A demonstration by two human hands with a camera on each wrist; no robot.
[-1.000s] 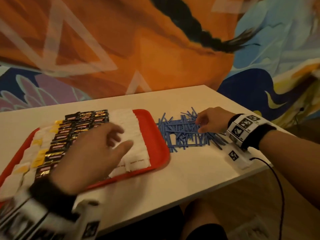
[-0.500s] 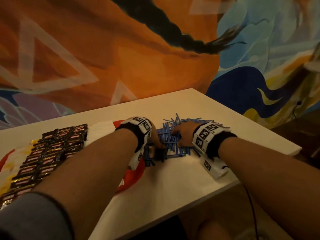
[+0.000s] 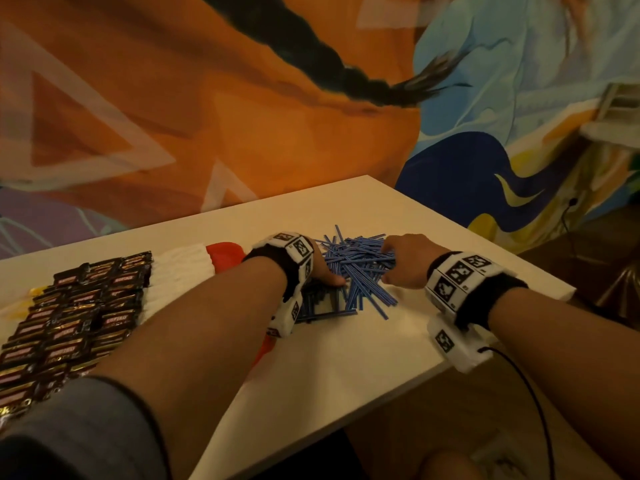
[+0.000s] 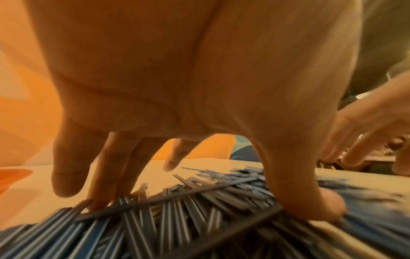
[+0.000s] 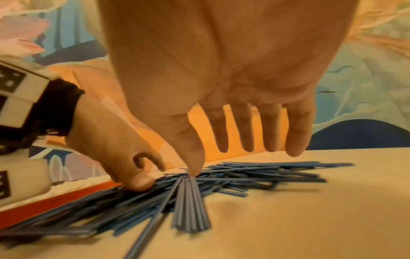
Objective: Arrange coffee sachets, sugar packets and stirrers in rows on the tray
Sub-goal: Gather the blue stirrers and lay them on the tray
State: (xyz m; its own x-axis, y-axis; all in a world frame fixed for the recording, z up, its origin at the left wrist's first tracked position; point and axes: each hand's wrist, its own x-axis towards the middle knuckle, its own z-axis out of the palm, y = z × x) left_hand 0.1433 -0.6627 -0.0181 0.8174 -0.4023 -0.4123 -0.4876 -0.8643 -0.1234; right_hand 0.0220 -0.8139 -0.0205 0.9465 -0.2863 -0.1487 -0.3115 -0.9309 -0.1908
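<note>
Both hands were down on the pile of blue stirrers [image 3: 356,268], which lay loose and criss-crossed on the white surface [image 3: 346,358] just right of the red tray [image 3: 225,258]. Left hand [image 3: 322,268] sat on the pile's left side w/ fingers spread & fairly straight; in the left wrist view its thumb [image 4: 310,201] and a couple of fingertips [image 4: 97,198] pressed on the sticks, nothing gripped. Right hand [image 3: 405,261] was at the pile's right side, fingers extended and slightly apart; in the right wrist view its thumb tip [image 5: 195,168] touched the top of a small aligned bunch of stirrers [image 5: 190,206], other fingers held above the pile, not curled round anything. On the tray, dark coffee sachets [image 3: 79,323] lay in rows, w/ white sugar packets [image 3: 180,271] in a row beside them toward the right; the left forearm hid the tray's near right part. A painted orange & blue wall [image 3: 242,116] stood behind the surface.
</note>
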